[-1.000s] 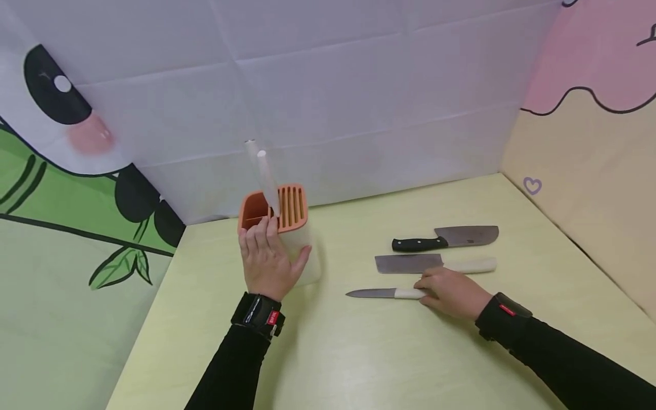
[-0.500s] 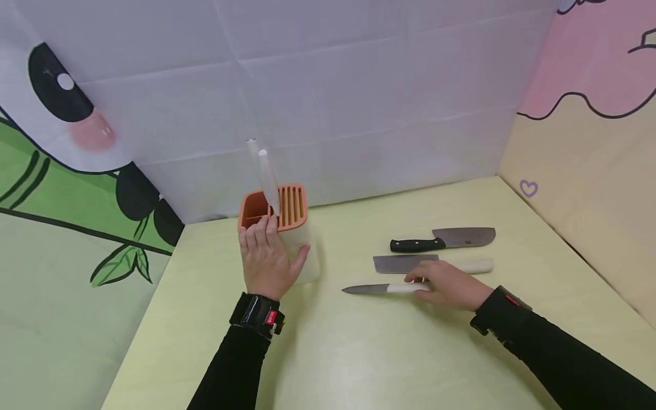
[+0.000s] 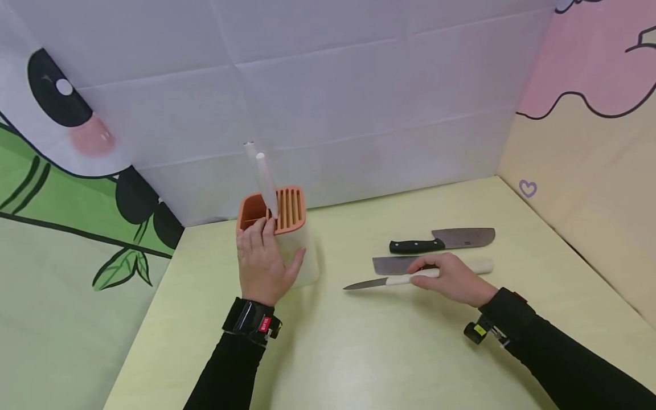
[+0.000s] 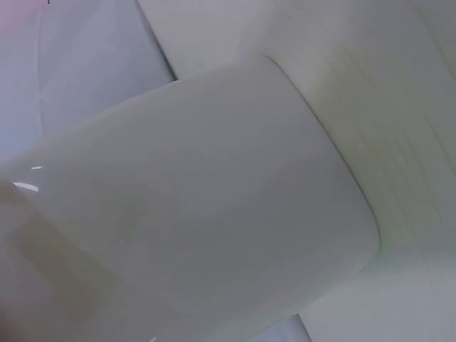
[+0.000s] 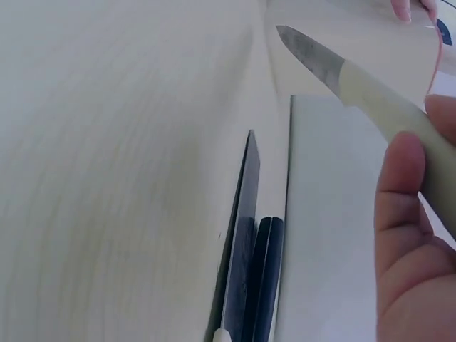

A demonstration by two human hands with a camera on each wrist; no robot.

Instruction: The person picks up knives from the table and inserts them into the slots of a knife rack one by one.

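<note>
While the left hand bears on the knife holder, the right hand grasps the small knife by its white handle, pinched between thumb and fingers. The left hand is unclenched: its fingers lie extended against the front of the knife holder with the tips at the upper rim, and the thumb is spread toward the right side of the body. The small knife is positioned to the right of the knife holder and raised above the table — its blade points left, toward the knife holder, and its handle crosses in front of the cleaver. The knife holder stands upright near the back wall; it has a pale body and an orange top with parallel slots on the right and a larger compartment on the left. Two white handles project upward from this top, leaning slightly. The cleaver lies flat, blade to the left, with part of its white handle hidden by the right hand. Beyond it, roughly parallel, lies the black-handled knife, blade to the right. Each wrist carries a black wristband.
</note>
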